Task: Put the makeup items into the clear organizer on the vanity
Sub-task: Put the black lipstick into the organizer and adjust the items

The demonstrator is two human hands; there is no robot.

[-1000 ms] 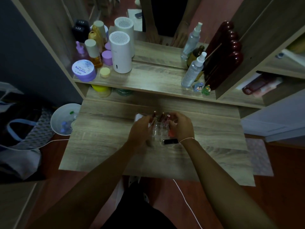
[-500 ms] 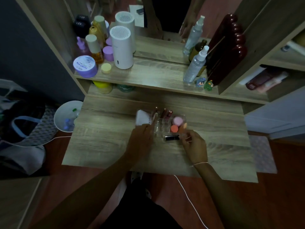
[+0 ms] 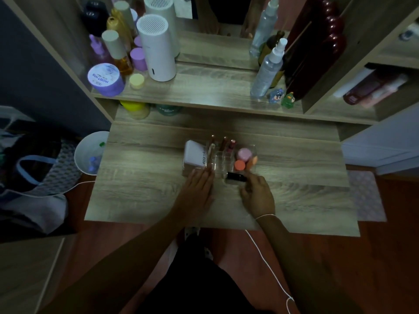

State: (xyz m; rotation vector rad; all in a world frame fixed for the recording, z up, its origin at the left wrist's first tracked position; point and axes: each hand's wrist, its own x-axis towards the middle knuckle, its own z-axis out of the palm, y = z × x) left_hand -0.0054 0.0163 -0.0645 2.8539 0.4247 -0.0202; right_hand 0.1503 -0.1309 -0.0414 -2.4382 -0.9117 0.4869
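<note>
The wooden worktop [image 3: 140, 189] fills the middle of the view, with its near edge running just above the person's lap and its far edge meeting a recess under the upper shelf [image 3: 204, 89]. Broad bare stretches of wood lie to the left and right of the centre, and a narrower band lies between the hands and the near edge.

The clear organizer [image 3: 221, 163] stands near the middle of the worktop, slightly toward the back, well clear of every edge. A white box [image 3: 195, 155] fills its left end. Several slim tubes [image 3: 224, 143] stand upright in the rear cells. A pink round item [image 3: 244, 154] and an orange round item [image 3: 239, 165] sit in its right end, with a peach sponge [image 3: 252, 163] beside them at the right wall. A black lipstick [image 3: 235, 177] lies sideways at the organizer's front edge.

The left hand [image 3: 199, 189] lies flat, its grip apart with fingers stretched forward, fingertips touching the organizer's front left corner. The right hand [image 3: 257, 196] sits just below the black lipstick, fingers curled loosely; whether its grip touches the lipstick cannot be told.

A white bin [image 3: 90, 152] stands off the worktop's left edge.
</note>
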